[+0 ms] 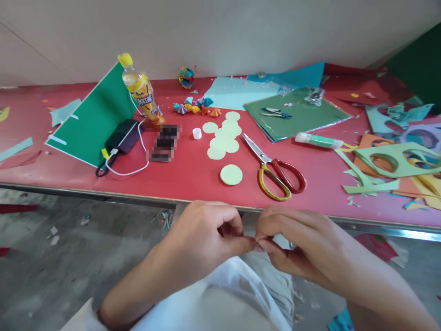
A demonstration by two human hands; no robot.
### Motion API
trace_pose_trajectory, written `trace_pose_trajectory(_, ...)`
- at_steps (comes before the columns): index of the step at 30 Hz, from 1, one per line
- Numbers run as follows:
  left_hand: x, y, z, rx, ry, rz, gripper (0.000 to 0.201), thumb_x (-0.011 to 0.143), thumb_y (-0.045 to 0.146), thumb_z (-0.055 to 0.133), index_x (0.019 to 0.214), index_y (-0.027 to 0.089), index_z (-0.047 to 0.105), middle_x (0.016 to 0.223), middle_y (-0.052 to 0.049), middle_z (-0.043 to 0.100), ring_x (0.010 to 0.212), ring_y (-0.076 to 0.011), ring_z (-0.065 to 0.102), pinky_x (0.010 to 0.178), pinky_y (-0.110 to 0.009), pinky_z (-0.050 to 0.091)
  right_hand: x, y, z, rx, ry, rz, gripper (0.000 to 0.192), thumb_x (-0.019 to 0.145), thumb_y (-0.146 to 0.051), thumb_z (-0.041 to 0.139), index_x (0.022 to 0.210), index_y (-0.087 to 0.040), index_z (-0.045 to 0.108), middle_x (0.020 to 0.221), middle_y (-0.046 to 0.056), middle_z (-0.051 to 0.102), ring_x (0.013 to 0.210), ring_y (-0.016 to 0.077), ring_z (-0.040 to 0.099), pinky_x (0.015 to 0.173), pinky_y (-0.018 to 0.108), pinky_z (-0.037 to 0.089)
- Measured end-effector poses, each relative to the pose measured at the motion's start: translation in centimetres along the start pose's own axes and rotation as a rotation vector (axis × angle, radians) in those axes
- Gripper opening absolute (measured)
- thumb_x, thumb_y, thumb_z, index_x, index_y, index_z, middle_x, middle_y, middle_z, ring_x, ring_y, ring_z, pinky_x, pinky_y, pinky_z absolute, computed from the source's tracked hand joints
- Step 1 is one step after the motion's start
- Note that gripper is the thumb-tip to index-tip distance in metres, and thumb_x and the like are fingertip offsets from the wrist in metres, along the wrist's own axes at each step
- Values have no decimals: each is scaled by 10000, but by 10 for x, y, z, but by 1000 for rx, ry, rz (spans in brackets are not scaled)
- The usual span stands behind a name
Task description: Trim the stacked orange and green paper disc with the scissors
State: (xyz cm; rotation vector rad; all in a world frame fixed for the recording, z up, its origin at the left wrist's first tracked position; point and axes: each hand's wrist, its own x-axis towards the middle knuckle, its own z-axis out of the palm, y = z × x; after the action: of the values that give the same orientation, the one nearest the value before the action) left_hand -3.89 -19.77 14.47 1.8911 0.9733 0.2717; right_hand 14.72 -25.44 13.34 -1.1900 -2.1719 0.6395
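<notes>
Just below the table's front edge, my left hand [213, 230] and my right hand [299, 239] meet at the fingertips. Both are closed in a pinch, and whatever lies between the fingers is too small or hidden to make out. Beyond them, a small stack of pale green paper circles [231, 175] rests on the red table [172, 184]. More pale green paper circles [225, 135] lie overlapping behind the stack. To their right are scissors [264, 161] with one yellow and one red handle, blades slightly apart. A white cap [196, 133] stands left of the circles.
A drink bottle [143, 94], a phone [165, 143], a black power bank with cable [124, 135] and a green board [93, 115] occupy the left. Folded paper pieces [196, 106] lie behind. At right are a glue stick [319, 140], compasses [275, 113] and cut paper scraps [386, 161].
</notes>
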Motion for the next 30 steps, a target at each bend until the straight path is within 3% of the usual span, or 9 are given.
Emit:
trace_pose_trajectory(24,-2,0,-1,-15,6,5,234,724,314,694,618,164,549,571,66,551,532,-67,463,508,-182,343,-4,-5,-3,-29,25,-9,161,790,-64,470,822,-222,469,718,-26,583,627,99,548,555,205,414)
trace_pose_trajectory(28,-3,5,-2,-47,-29,10,219,725,325,699,621,168,586,599,53,581,538,-73,480,499,-195,341,-10,-1,-5,88,88,60,174,795,-57,462,839,-226,456,716,-11,542,619,112,524,530,226,419)
trace_pose_trajectory(30,-3,5,-2,-78,-24,38,212,734,319,693,616,168,601,611,39,597,542,-78,492,503,-201,349,-18,4,-5,189,195,113,145,831,-82,418,836,-224,449,710,10,499,637,141,522,527,266,423)
